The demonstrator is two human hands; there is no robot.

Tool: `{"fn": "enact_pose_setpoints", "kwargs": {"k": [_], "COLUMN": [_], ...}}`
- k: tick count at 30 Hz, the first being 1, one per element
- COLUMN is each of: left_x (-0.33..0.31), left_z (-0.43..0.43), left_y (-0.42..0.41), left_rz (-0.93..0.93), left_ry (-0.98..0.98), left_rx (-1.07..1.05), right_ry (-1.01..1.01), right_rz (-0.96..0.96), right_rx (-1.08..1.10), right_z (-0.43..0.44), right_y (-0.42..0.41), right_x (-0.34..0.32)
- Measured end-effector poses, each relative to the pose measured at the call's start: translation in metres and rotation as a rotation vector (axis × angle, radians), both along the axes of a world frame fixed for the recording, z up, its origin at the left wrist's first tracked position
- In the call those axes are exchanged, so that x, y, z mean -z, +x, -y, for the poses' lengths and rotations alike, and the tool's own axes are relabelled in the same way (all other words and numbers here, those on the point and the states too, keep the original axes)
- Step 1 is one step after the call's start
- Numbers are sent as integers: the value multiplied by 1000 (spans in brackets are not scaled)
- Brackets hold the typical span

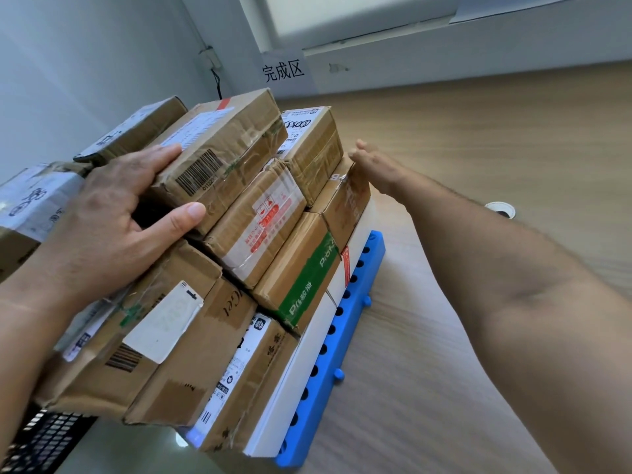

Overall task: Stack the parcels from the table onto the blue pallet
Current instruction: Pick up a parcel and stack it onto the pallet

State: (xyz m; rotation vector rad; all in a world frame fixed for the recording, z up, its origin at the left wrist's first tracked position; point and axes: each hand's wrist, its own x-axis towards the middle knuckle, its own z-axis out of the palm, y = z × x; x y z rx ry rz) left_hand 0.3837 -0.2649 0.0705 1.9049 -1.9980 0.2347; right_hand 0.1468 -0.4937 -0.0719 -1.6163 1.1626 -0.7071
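Gripping the barcode-labelled parcel (222, 148) on top of the stack with the left hand (113, 213) at 9 o'clock: fingers laid over the lid, thumb hooked along the near side. Stretched in from 3 o'clock, the right hand (372, 162), fingers straight and held together, tips against the far upper corner of a taped brown parcel (345, 203) at the stack's right edge (holding nothing). Just below the gripped parcel, a red-printed parcel (260, 227), and at 5 o'clock from that, a green-taped parcel (301, 278). Piled in several layers on a flat white box (307, 364), itself lying on the blue pallet (345, 323), row of round holes showing along the pallet's right side. All standing on a wood-grain table (444, 388). At 12 o'clock, a paper sign (284, 71) on the wall; at 3 o'clock, a round cable grommet (500, 209) in the table; at 7 o'clock, a black keyboard (44, 443).
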Motion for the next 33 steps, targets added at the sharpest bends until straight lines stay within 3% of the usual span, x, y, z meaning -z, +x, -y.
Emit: {"fn": "enact_pose_setpoints", "kwargs": {"k": [5, 11, 18, 21, 24, 28, 33], "left_x": [2, -2, -5, 7, 20, 17, 9], "left_z": [1, 2, -21, -42, -63, -88, -91], "left_y": [2, -1, 12, 28, 41, 29, 18], "left_rz": [-6, 2, -258, -220, -344, -145, -101], "left_ry": [-8, 26, 20, 44, 101, 155, 181], "left_rx": [6, -23, 110, 145, 169, 186, 182], "right_ry": [105, 20, -104, -87, -59, -40, -6], "right_rz": [59, -27, -55, -74, -30, -10, -38], "right_rx": [39, 100, 271, 262, 210, 152, 213], "right_z": [-15, -23, -101, -156, -198, -214, -218], "right_y": [-4, -8, -5, 11, 30, 53, 64], "right_x": [14, 20, 48, 69, 76, 71, 66]}}
